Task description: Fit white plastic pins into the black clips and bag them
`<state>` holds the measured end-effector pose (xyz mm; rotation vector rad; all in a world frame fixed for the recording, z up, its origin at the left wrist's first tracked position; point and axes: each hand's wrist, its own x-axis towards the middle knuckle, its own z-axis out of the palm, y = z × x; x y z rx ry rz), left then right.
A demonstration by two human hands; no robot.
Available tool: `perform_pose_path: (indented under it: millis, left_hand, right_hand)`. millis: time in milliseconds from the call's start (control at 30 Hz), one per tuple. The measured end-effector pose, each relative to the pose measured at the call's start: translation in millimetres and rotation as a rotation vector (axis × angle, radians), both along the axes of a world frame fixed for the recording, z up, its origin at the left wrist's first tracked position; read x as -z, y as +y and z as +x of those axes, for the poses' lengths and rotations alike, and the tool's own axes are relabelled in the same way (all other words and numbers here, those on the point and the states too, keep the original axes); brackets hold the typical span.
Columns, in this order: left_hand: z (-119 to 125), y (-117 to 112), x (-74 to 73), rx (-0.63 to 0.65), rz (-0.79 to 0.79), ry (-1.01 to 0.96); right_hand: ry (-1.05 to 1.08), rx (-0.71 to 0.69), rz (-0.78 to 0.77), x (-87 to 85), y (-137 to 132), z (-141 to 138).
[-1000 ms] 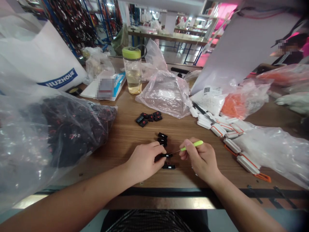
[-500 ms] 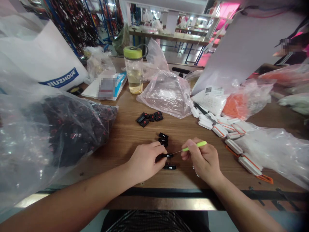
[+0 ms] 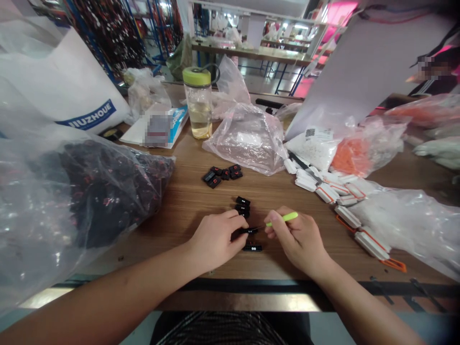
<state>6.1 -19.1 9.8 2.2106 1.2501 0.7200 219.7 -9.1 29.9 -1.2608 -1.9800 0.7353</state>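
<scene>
Between the thumb and fingers of my left hand [image 3: 219, 238] is a small black plastic part [image 3: 250, 230], held low over the table. My right hand [image 3: 296, 237] is closed around the bright green handle of a thin-shafted tool [image 3: 283, 219], like a small screwdriver or pick. Its narrow metal tip reaches the black part; the exact contact is too small to make out. Another black part with white dots [image 3: 252, 248] lies just below my left fingertips. Several similar black parts [image 3: 243, 207] sit just beyond them.
Farther back lies a cluster of black pieces with red marks [image 3: 222, 175]. A large clear bag of black parts [image 3: 118, 182] fills the left. A water bottle [image 3: 198, 105] and a clear bag [image 3: 247, 139] stand behind. White and orange pieces [image 3: 372, 244] line the right.
My right hand has moved left with the green-handled tool, bringing it closer to the black part. My left hand keeps its grip in nearly the same place.
</scene>
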Motion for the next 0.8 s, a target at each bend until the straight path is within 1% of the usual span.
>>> perform_pose_path:
  millis: [100, 167, 267, 333, 433, 500, 600, 667, 733, 800]
  left_hand:
    - [-3, 3, 1.0, -0.012, 0.012, 0.013]
    - [-7, 6, 0.3, -0.034, 0.025, 0.049]
    - [-12, 9, -4.3, -0.072, 0.079, 0.135]
    - [-13, 6, -9.4, -0.089, 0.142, 0.167]
    - [-10, -2, -16.3, -0.085, 0.217, 0.108]
    - [-6, -9, -17.3, -0.029, 0.194, 0.056]
    - [0, -16, -10.9, 0.107, 0.108, 0.056]
    - [3, -18, -3.6, 0.163, 0.091, 0.085]
    - [5, -18, 2.5, 0.172, 0.089, 0.109]
    - [5, -17, 5.5, 0.137, 0.073, 0.112]
  right_hand:
    - [-0.011, -0.012, 0.088, -1.3, -3, 1]
    - [0.079, 0.054, 0.126, -1.0, -3, 3]
    - [0.232, 0.187, 0.113, 0.7, 0, 6]
    - [0.294, 0.221, 0.087, 1.3, 2, 8]
    - [0.354, 0.235, 0.071, 0.3, 4, 10]
    - [0.373, 0.247, 0.064, -1.0, 4, 10]
    - [0.398, 0.252, 0.036, -1.6, 4, 10]
    - [0.409, 0.231, -0.002, -0.9, 4, 10]
    - [0.411, 0.194, -0.050, -0.3, 3, 10]
    - [0.381, 0.141, -0.104, -0.2, 2, 9]
